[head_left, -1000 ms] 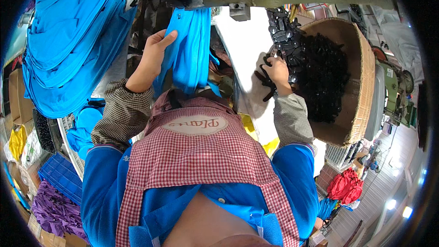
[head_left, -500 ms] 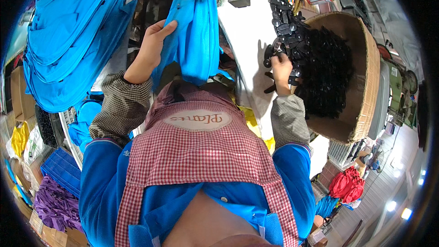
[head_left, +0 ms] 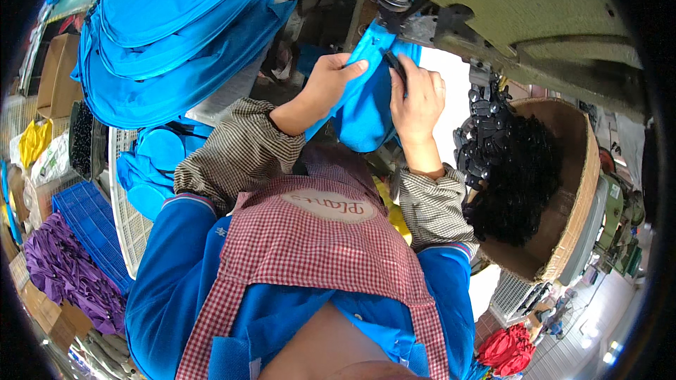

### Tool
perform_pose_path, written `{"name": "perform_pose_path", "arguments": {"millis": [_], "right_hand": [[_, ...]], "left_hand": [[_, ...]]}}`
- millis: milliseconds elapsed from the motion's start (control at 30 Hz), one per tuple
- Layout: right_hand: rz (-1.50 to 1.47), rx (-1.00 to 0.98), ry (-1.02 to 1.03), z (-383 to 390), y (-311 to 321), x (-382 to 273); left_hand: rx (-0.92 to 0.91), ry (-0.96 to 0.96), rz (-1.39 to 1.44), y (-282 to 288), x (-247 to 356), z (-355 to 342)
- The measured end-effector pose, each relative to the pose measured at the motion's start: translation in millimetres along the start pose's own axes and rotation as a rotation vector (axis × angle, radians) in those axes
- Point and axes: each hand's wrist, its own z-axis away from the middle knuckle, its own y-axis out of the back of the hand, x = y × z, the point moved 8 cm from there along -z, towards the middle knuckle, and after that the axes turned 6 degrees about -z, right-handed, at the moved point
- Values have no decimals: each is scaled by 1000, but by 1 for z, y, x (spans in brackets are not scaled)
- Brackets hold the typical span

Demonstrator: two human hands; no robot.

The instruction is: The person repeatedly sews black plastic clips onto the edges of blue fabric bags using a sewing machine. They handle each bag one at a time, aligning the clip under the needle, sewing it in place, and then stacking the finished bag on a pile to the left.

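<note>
My left hand (head_left: 322, 93) pinches the edge of a bright blue fabric piece (head_left: 364, 121) between thumb and fingers. The cloth runs up to the head of a green machine (head_left: 524, 10) and hangs down in folds in front of me. Close beside it, my right hand (head_left: 420, 102) grips a small black plastic part (head_left: 395, 65), held against or just next to the cloth; I cannot tell whether they touch. More such black parts (head_left: 521, 176) lie heaped in and beside an open cardboard box (head_left: 576, 200) on the right.
Layered blue fabric pieces (head_left: 176, 56) hang at the upper left. Below them are more blue cloth (head_left: 151, 176) in a white basket (head_left: 128, 218), a blue crate (head_left: 88, 236) and purple fabric (head_left: 67, 274). Red fabric (head_left: 505, 350) lies at the lower right.
My right hand has left the heap of black parts with one of them and come left to the blue cloth. My left hand keeps hold of the cloth near the machine head. The view has shifted.
</note>
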Motion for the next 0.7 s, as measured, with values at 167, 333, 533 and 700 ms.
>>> {"name": "perform_pose_path", "arguments": {"millis": [167, 333, 533, 700], "right_hand": [[115, 84, 131, -20, -5, -20], [58, -128, 48, -6, -19, -29], [-460, 193, -250, 19, 15, 41], [-422, -396, -308, 25, -108, 152]], "left_hand": [[-25, -57, 16, -3, 1, 1], [-9, -100, -11, -2, 3, 0], [-99, 21, -66, -2, 6, -5], [-225, 221, -106, -1, 17, -4]]}}
